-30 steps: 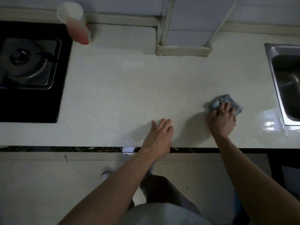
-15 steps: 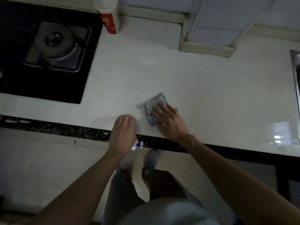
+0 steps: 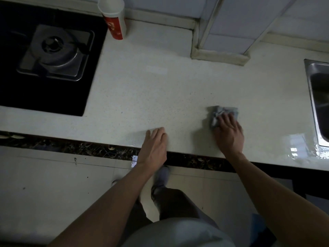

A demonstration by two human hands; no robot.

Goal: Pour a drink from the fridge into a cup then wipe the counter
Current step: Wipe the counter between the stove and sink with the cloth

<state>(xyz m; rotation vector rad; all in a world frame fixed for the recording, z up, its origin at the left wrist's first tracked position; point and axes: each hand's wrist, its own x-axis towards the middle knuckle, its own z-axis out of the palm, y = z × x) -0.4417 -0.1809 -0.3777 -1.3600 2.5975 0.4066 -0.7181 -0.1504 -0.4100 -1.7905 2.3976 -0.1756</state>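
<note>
Well, the pale speckled counter (image 3: pixel 160 82) fills most of the scene, dimly lit, with a dark mottled stone trim (image 3: pixel 71 148) running along its front edge. The right hand (image 3: pixel 229 134) lies palm-down on a crumpled grey-blue cloth (image 3: pixel 222 111). Its fingers (image 3: pixel 226 120) are stretched over the fabric and press it to the counter; as far as the poor light lets me judge, they are not curled round it. The cloth bunches out beyond and to the left of those fingertips.

Left of the cloth and apart from it, the left hand (image 3: pixel 154 145) rests flat near the counter's front edge, fingers (image 3: pixel 156 134) straight and together, holding nothing. Well beyond the left fingers, back against the wall (image 3: pixel 160 4), stands the cup (image 3: pixel 114 20), white above and red below. It is just beside a black glass hob (image 3: pixel 92 77), whose steel burner (image 3: pixel 53 52) sits further left.

To the right of the right fingers a wet patch (image 3: pixel 299 145) gleams on the counter, just before the steel sink (image 3: pixel 318 97). Beyond the cloth a tiled column (image 3: pixel 231 24) juts from the wall onto the counter. Below the hands lies a pale floor (image 3: pixel 213 186), with one grey shoe (image 3: pixel 161 175) on it.
</note>
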